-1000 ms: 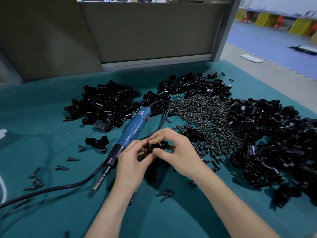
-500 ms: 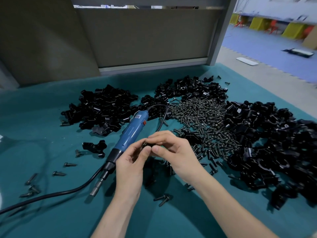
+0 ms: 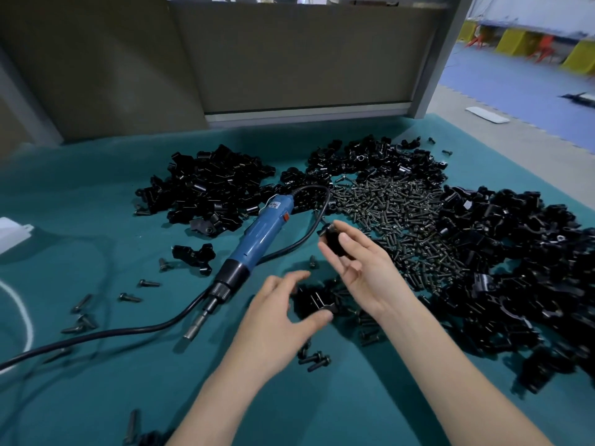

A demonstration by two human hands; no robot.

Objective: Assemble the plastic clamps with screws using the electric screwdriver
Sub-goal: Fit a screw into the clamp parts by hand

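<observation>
"Holding what, the right hand (image 3: pixel 363 268)?"

"A black clamp (image 3: pixel 333 243), pinched between thumb and fingertips and lifted clear of the table (image 3: pixel 96 194). Something like a screw head pokes from its far side, too small to be sure. The other fingers lie slack."

"And the left hand (image 3: pixel 277 323)?"

"Loose, fingers spread, gripping nothing. It hovers low over the teal cloth, nearer than the right hand, with its thumb just beside a few clamp parts (image 3: pixel 317 300) lying there. It is blurred."

"Where is the screwdriver (image 3: pixel 260 239)?"

"Flat on the table, left of both hands, touched by neither. It has a blue body and a black collar, and the bit points to the near left. Its black cable (image 3: pixel 112 333) loops out of the far end, passes under the body and runs off the left edge."

"What about the stock?"

"A wide screw heap (image 3: pixel 396 217) lies just beyond the right hand. A left clamp heap (image 3: pixel 209 188) sits past the screwdriver's far end, a back clamp heap (image 3: pixel 370 159) behind the screws, and a right clamp heap (image 3: pixel 515 246) fills the right side. Loose screws (image 3: pixel 128 297) are scattered left of the bit, and a few more (image 3: pixel 314 360) lie by the left wrist."

"Anything else?"

"A white object (image 3: pixel 13 230) at the left edge, cut off by the frame."
</observation>
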